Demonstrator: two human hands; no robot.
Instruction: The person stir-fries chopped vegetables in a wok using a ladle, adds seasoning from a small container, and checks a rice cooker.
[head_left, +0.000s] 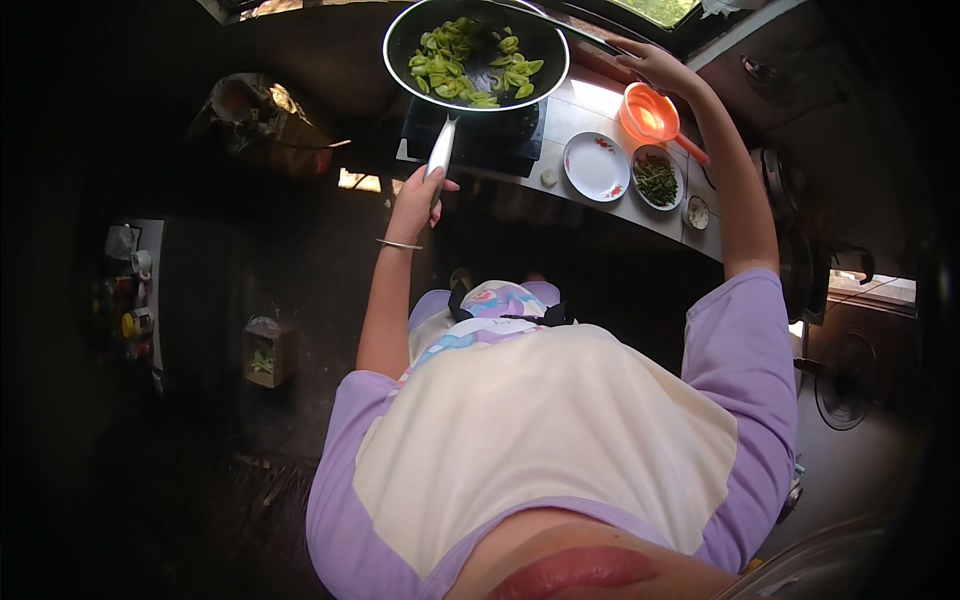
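Note:
My left hand (424, 196) is closed around the metal handle (442, 142) of a dark, light-rimmed frying pan (553, 49) at the top of the view. Sliced green vegetables (446, 64), perhaps peppers, lie spread in the pan. It sits over a black cooktop (510, 142). To the right of the pan, my right hand (658, 69) grips a long dark cooking utensil (581, 34). The utensil slants across the pan's far rim, and its working end is out of the picture.
On the tiled counter (652, 225) stand an orange plastic dipper (646, 112), a floral white plate (596, 169), a plate of chopped greens (656, 182) and a small bowl (697, 214). A pale round piece (549, 178) lies near the counter's edge. A box (266, 356) with green scraps is lower left.

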